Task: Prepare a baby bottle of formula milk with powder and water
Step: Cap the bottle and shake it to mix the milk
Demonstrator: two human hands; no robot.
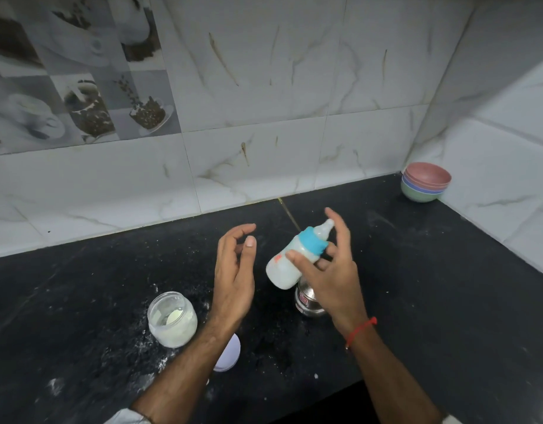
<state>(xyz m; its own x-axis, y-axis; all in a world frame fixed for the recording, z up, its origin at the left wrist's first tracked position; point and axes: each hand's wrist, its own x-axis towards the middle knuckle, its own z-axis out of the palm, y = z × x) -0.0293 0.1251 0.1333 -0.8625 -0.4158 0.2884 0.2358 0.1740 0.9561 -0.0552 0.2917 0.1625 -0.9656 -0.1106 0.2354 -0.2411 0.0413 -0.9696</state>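
Bottle held tilted above the table, teat pointing up and away, blue collar already screwed on. Milky white liquid inside, so powder and water seemingly both added. Right hand grasping the bottle loosely: thumb across its side, other fingers spread behind the collar and teat. Left hand just left of the bottle, released, fingers relaxed and slightly bent, touching nothing.

Step in hand, by judgement: mixing, that is shaking or swirling the closed bottle. Task looks nearly finished.

Directly under the bottle, partly hidden by the right hand, a steel cup standing on the table. Left of the bottle and nearer to the person, an open glass jar with white powder low inside. Between jar and bottle, nearer still, a white lid lying flat, half hidden by the left forearm. Far right of the bottle, in the corner, 1 stack of coloured bowls. Spilled powder scattered on the dark table around the jar.

Next move probably calls for a firmer grip before more shaking, since the present hold looks light and the bottle hangs over the cup. Then a check for lumps, setting the bottle upright, and closing the jar with the lid.
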